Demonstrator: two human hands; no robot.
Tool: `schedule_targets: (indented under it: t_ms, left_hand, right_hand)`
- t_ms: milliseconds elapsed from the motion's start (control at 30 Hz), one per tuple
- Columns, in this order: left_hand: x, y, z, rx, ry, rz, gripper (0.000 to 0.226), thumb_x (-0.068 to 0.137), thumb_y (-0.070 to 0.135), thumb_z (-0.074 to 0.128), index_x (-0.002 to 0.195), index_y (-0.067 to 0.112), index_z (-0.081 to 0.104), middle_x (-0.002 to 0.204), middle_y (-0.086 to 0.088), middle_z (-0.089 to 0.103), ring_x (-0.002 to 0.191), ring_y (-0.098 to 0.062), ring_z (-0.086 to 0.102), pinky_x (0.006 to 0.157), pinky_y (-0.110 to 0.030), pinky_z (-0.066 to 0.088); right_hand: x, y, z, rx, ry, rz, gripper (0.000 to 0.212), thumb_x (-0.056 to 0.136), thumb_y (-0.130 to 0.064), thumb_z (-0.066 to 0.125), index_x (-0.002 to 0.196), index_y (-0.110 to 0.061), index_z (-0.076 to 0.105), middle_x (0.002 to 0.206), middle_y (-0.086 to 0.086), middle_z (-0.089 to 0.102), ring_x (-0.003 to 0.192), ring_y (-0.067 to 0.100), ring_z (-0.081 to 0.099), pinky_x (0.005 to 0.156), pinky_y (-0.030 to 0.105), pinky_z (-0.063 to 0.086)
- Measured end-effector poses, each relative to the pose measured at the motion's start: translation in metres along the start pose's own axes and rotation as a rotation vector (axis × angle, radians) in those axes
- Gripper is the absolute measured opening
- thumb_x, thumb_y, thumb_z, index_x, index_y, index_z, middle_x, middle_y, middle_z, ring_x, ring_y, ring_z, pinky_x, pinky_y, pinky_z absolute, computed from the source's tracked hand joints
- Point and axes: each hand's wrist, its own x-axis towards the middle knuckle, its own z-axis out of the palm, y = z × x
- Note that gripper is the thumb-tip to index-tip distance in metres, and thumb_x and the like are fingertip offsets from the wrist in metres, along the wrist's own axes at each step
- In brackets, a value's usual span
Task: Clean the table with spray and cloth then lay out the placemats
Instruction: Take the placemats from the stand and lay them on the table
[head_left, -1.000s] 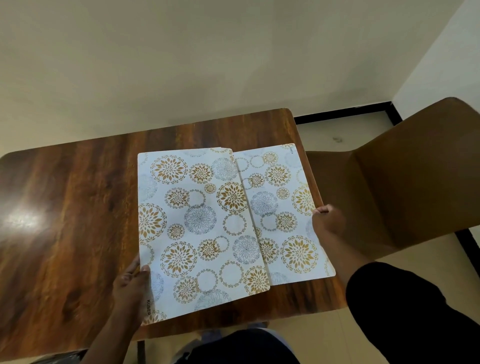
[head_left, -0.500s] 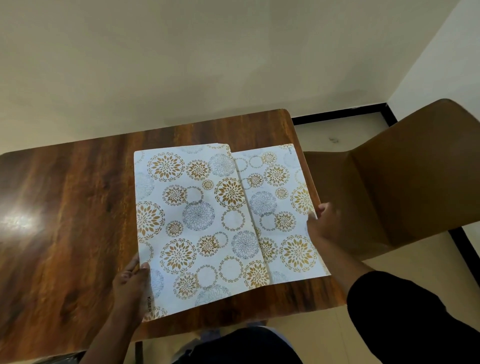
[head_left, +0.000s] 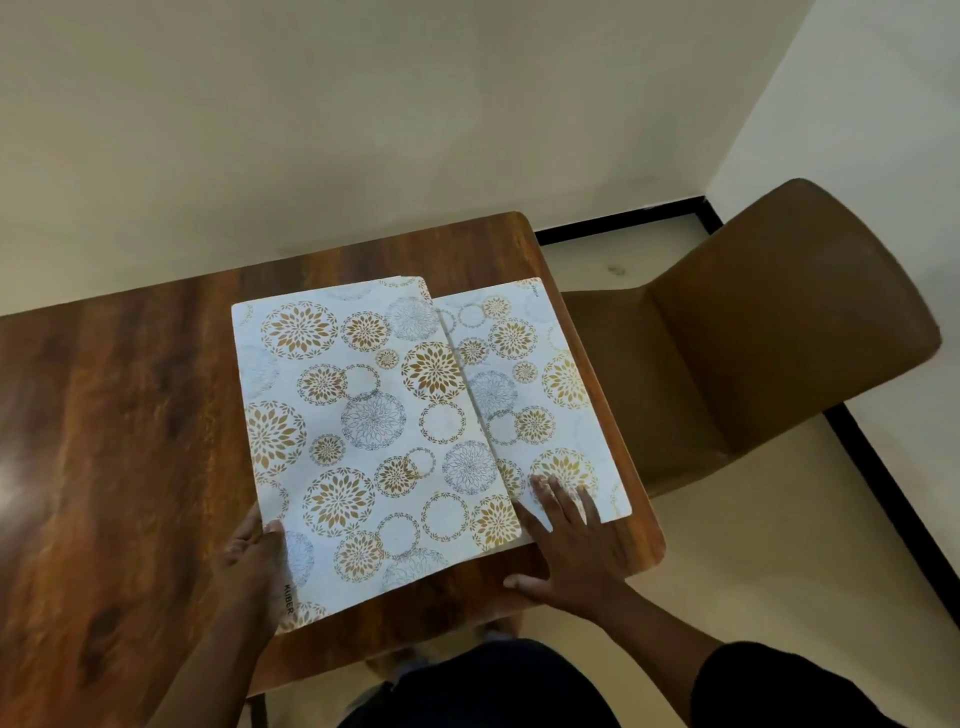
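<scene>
Since the earlier frames the right hand (head_left: 574, 551) is leaving the right edge of the lower placemat (head_left: 545, 389) and is now lying flat across that mat's near corner, at about 5 o'clock in the view, fingers (head_left: 558, 496) straight and spread, pressing down on the mat and the table (head_left: 114, 441), grasping nothing. The thumb is pointing toward 9 o'clock along the table's near edge.

The left hand (head_left: 254, 564) is sitting at about 7 o'clock, gripping the near left corner of the upper placemat (head_left: 363, 431), thumb on top and fingers going under the edge. That mat is overlapping the lower one along a seam running from 12 toward 5 o'clock. Both mats, white with gold and grey flower rings, are lying on the right end of the wooden table, the lower one reaching close to the table's right edge.

A brown chair (head_left: 779, 332) is standing at 3 o'clock, just beside the table.
</scene>
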Motion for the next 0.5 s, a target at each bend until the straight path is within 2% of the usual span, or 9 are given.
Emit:
schedule_targets:
  t_ms: [100,167,333,500]
  left_hand:
    - [0.003,-0.003,-0.001,0.038,0.006,0.004,0.045,0.118,0.008,0.045,0.160,0.017,0.055,0.144,-0.013,0.070,0.098,-0.028,0.078,0.062,-0.032,0.069]
    - [0.003,-0.005,-0.001,0.047,0.001,-0.007,0.045,0.118,0.009,0.045,0.160,0.019,0.055,0.145,-0.013,0.069,0.105,-0.033,0.074,0.061,-0.034,0.069]
    - [0.001,-0.006,0.001,0.076,-0.007,-0.008,0.046,0.119,0.010,0.043,0.162,0.021,0.053,0.142,-0.013,0.070,0.102,-0.034,0.074,0.058,-0.034,0.068]
    - [0.005,-0.008,-0.001,0.073,0.017,-0.022,0.046,0.119,0.011,0.042,0.163,0.023,0.052,0.141,-0.010,0.069,0.101,-0.032,0.074,0.062,-0.036,0.067]
  right_hand:
    - [0.001,-0.001,-0.004,0.018,-0.045,0.020,0.108,0.075,-0.098,0.036,0.162,-0.039,0.009,0.172,0.004,0.001,0.158,0.030,0.001,0.123,0.058,0.006]
    - [0.004,0.000,-0.007,0.023,-0.074,0.032,0.114,0.071,-0.102,0.034,0.162,-0.042,0.001,0.171,0.003,-0.006,0.157,0.032,-0.009,0.123,0.058,0.001]
    - [0.012,0.001,-0.012,-0.014,-0.118,0.040,0.121,0.064,-0.106,0.030,0.158,-0.045,-0.014,0.169,0.002,-0.020,0.153,0.033,-0.024,0.122,0.058,-0.013]
    - [0.014,0.000,-0.013,0.001,-0.130,0.048,0.121,0.064,-0.106,0.034,0.156,-0.047,-0.017,0.168,0.001,-0.023,0.152,0.033,-0.027,0.121,0.059,-0.012]
